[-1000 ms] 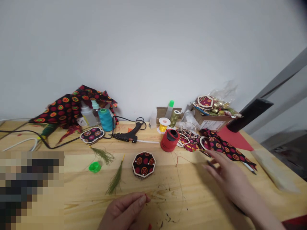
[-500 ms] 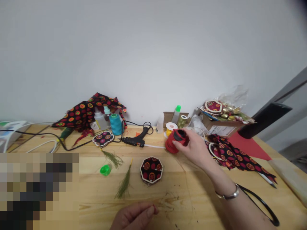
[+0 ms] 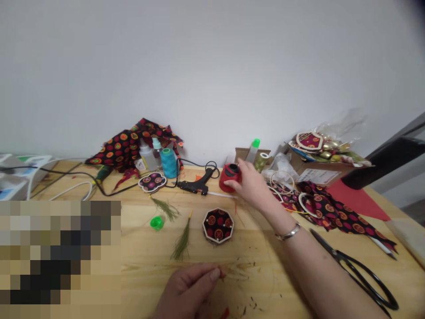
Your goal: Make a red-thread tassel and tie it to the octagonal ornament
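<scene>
Right hand (image 3: pixel 250 184) gripped the red thread cone (image 3: pixel 226 180) at the back of the table (image 3: pixel 142 268), thumb in front, fingers behind, probably to stop it tipping. Left hand (image 3: pixel 194 290) pinched what looked like a red strand (image 3: pixel 223 271), likely to keep the end from straying. Octagonal pendant (image 3: pixel 218 226) lay flat between cone and left hand. Shears (image 3: pixel 358 274) sat off right, handles nearward, presumably for easy reach.
</scene>
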`<state>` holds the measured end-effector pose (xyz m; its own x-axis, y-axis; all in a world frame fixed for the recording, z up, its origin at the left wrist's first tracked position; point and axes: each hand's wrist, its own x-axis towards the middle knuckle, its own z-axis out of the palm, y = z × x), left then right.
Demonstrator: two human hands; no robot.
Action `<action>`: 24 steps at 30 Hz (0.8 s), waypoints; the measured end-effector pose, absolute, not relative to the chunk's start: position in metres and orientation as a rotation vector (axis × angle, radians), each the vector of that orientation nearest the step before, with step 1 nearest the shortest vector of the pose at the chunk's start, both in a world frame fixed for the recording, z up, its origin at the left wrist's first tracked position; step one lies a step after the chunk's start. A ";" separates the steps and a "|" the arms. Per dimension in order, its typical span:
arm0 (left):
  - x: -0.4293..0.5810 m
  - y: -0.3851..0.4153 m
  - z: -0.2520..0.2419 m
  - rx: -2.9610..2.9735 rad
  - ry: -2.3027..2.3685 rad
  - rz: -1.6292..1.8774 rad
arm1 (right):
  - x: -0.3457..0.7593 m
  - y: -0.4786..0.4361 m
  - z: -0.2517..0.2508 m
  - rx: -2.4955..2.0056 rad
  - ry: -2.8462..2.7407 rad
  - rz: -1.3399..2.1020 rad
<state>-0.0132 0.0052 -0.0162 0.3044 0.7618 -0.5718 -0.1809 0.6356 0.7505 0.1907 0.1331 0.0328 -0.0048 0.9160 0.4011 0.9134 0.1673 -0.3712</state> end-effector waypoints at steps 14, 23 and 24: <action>-0.002 0.004 -0.001 0.527 0.974 0.693 | 0.232 0.000 -0.007 -1.544 -2.388 0.288; 0.008 -0.003 -0.008 0.641 0.981 0.654 | 0.209 -0.017 0.015 -1.481 -1.852 0.576; 0.008 -0.004 -0.008 0.654 0.952 0.635 | 0.198 -0.020 0.016 -1.393 -1.803 0.698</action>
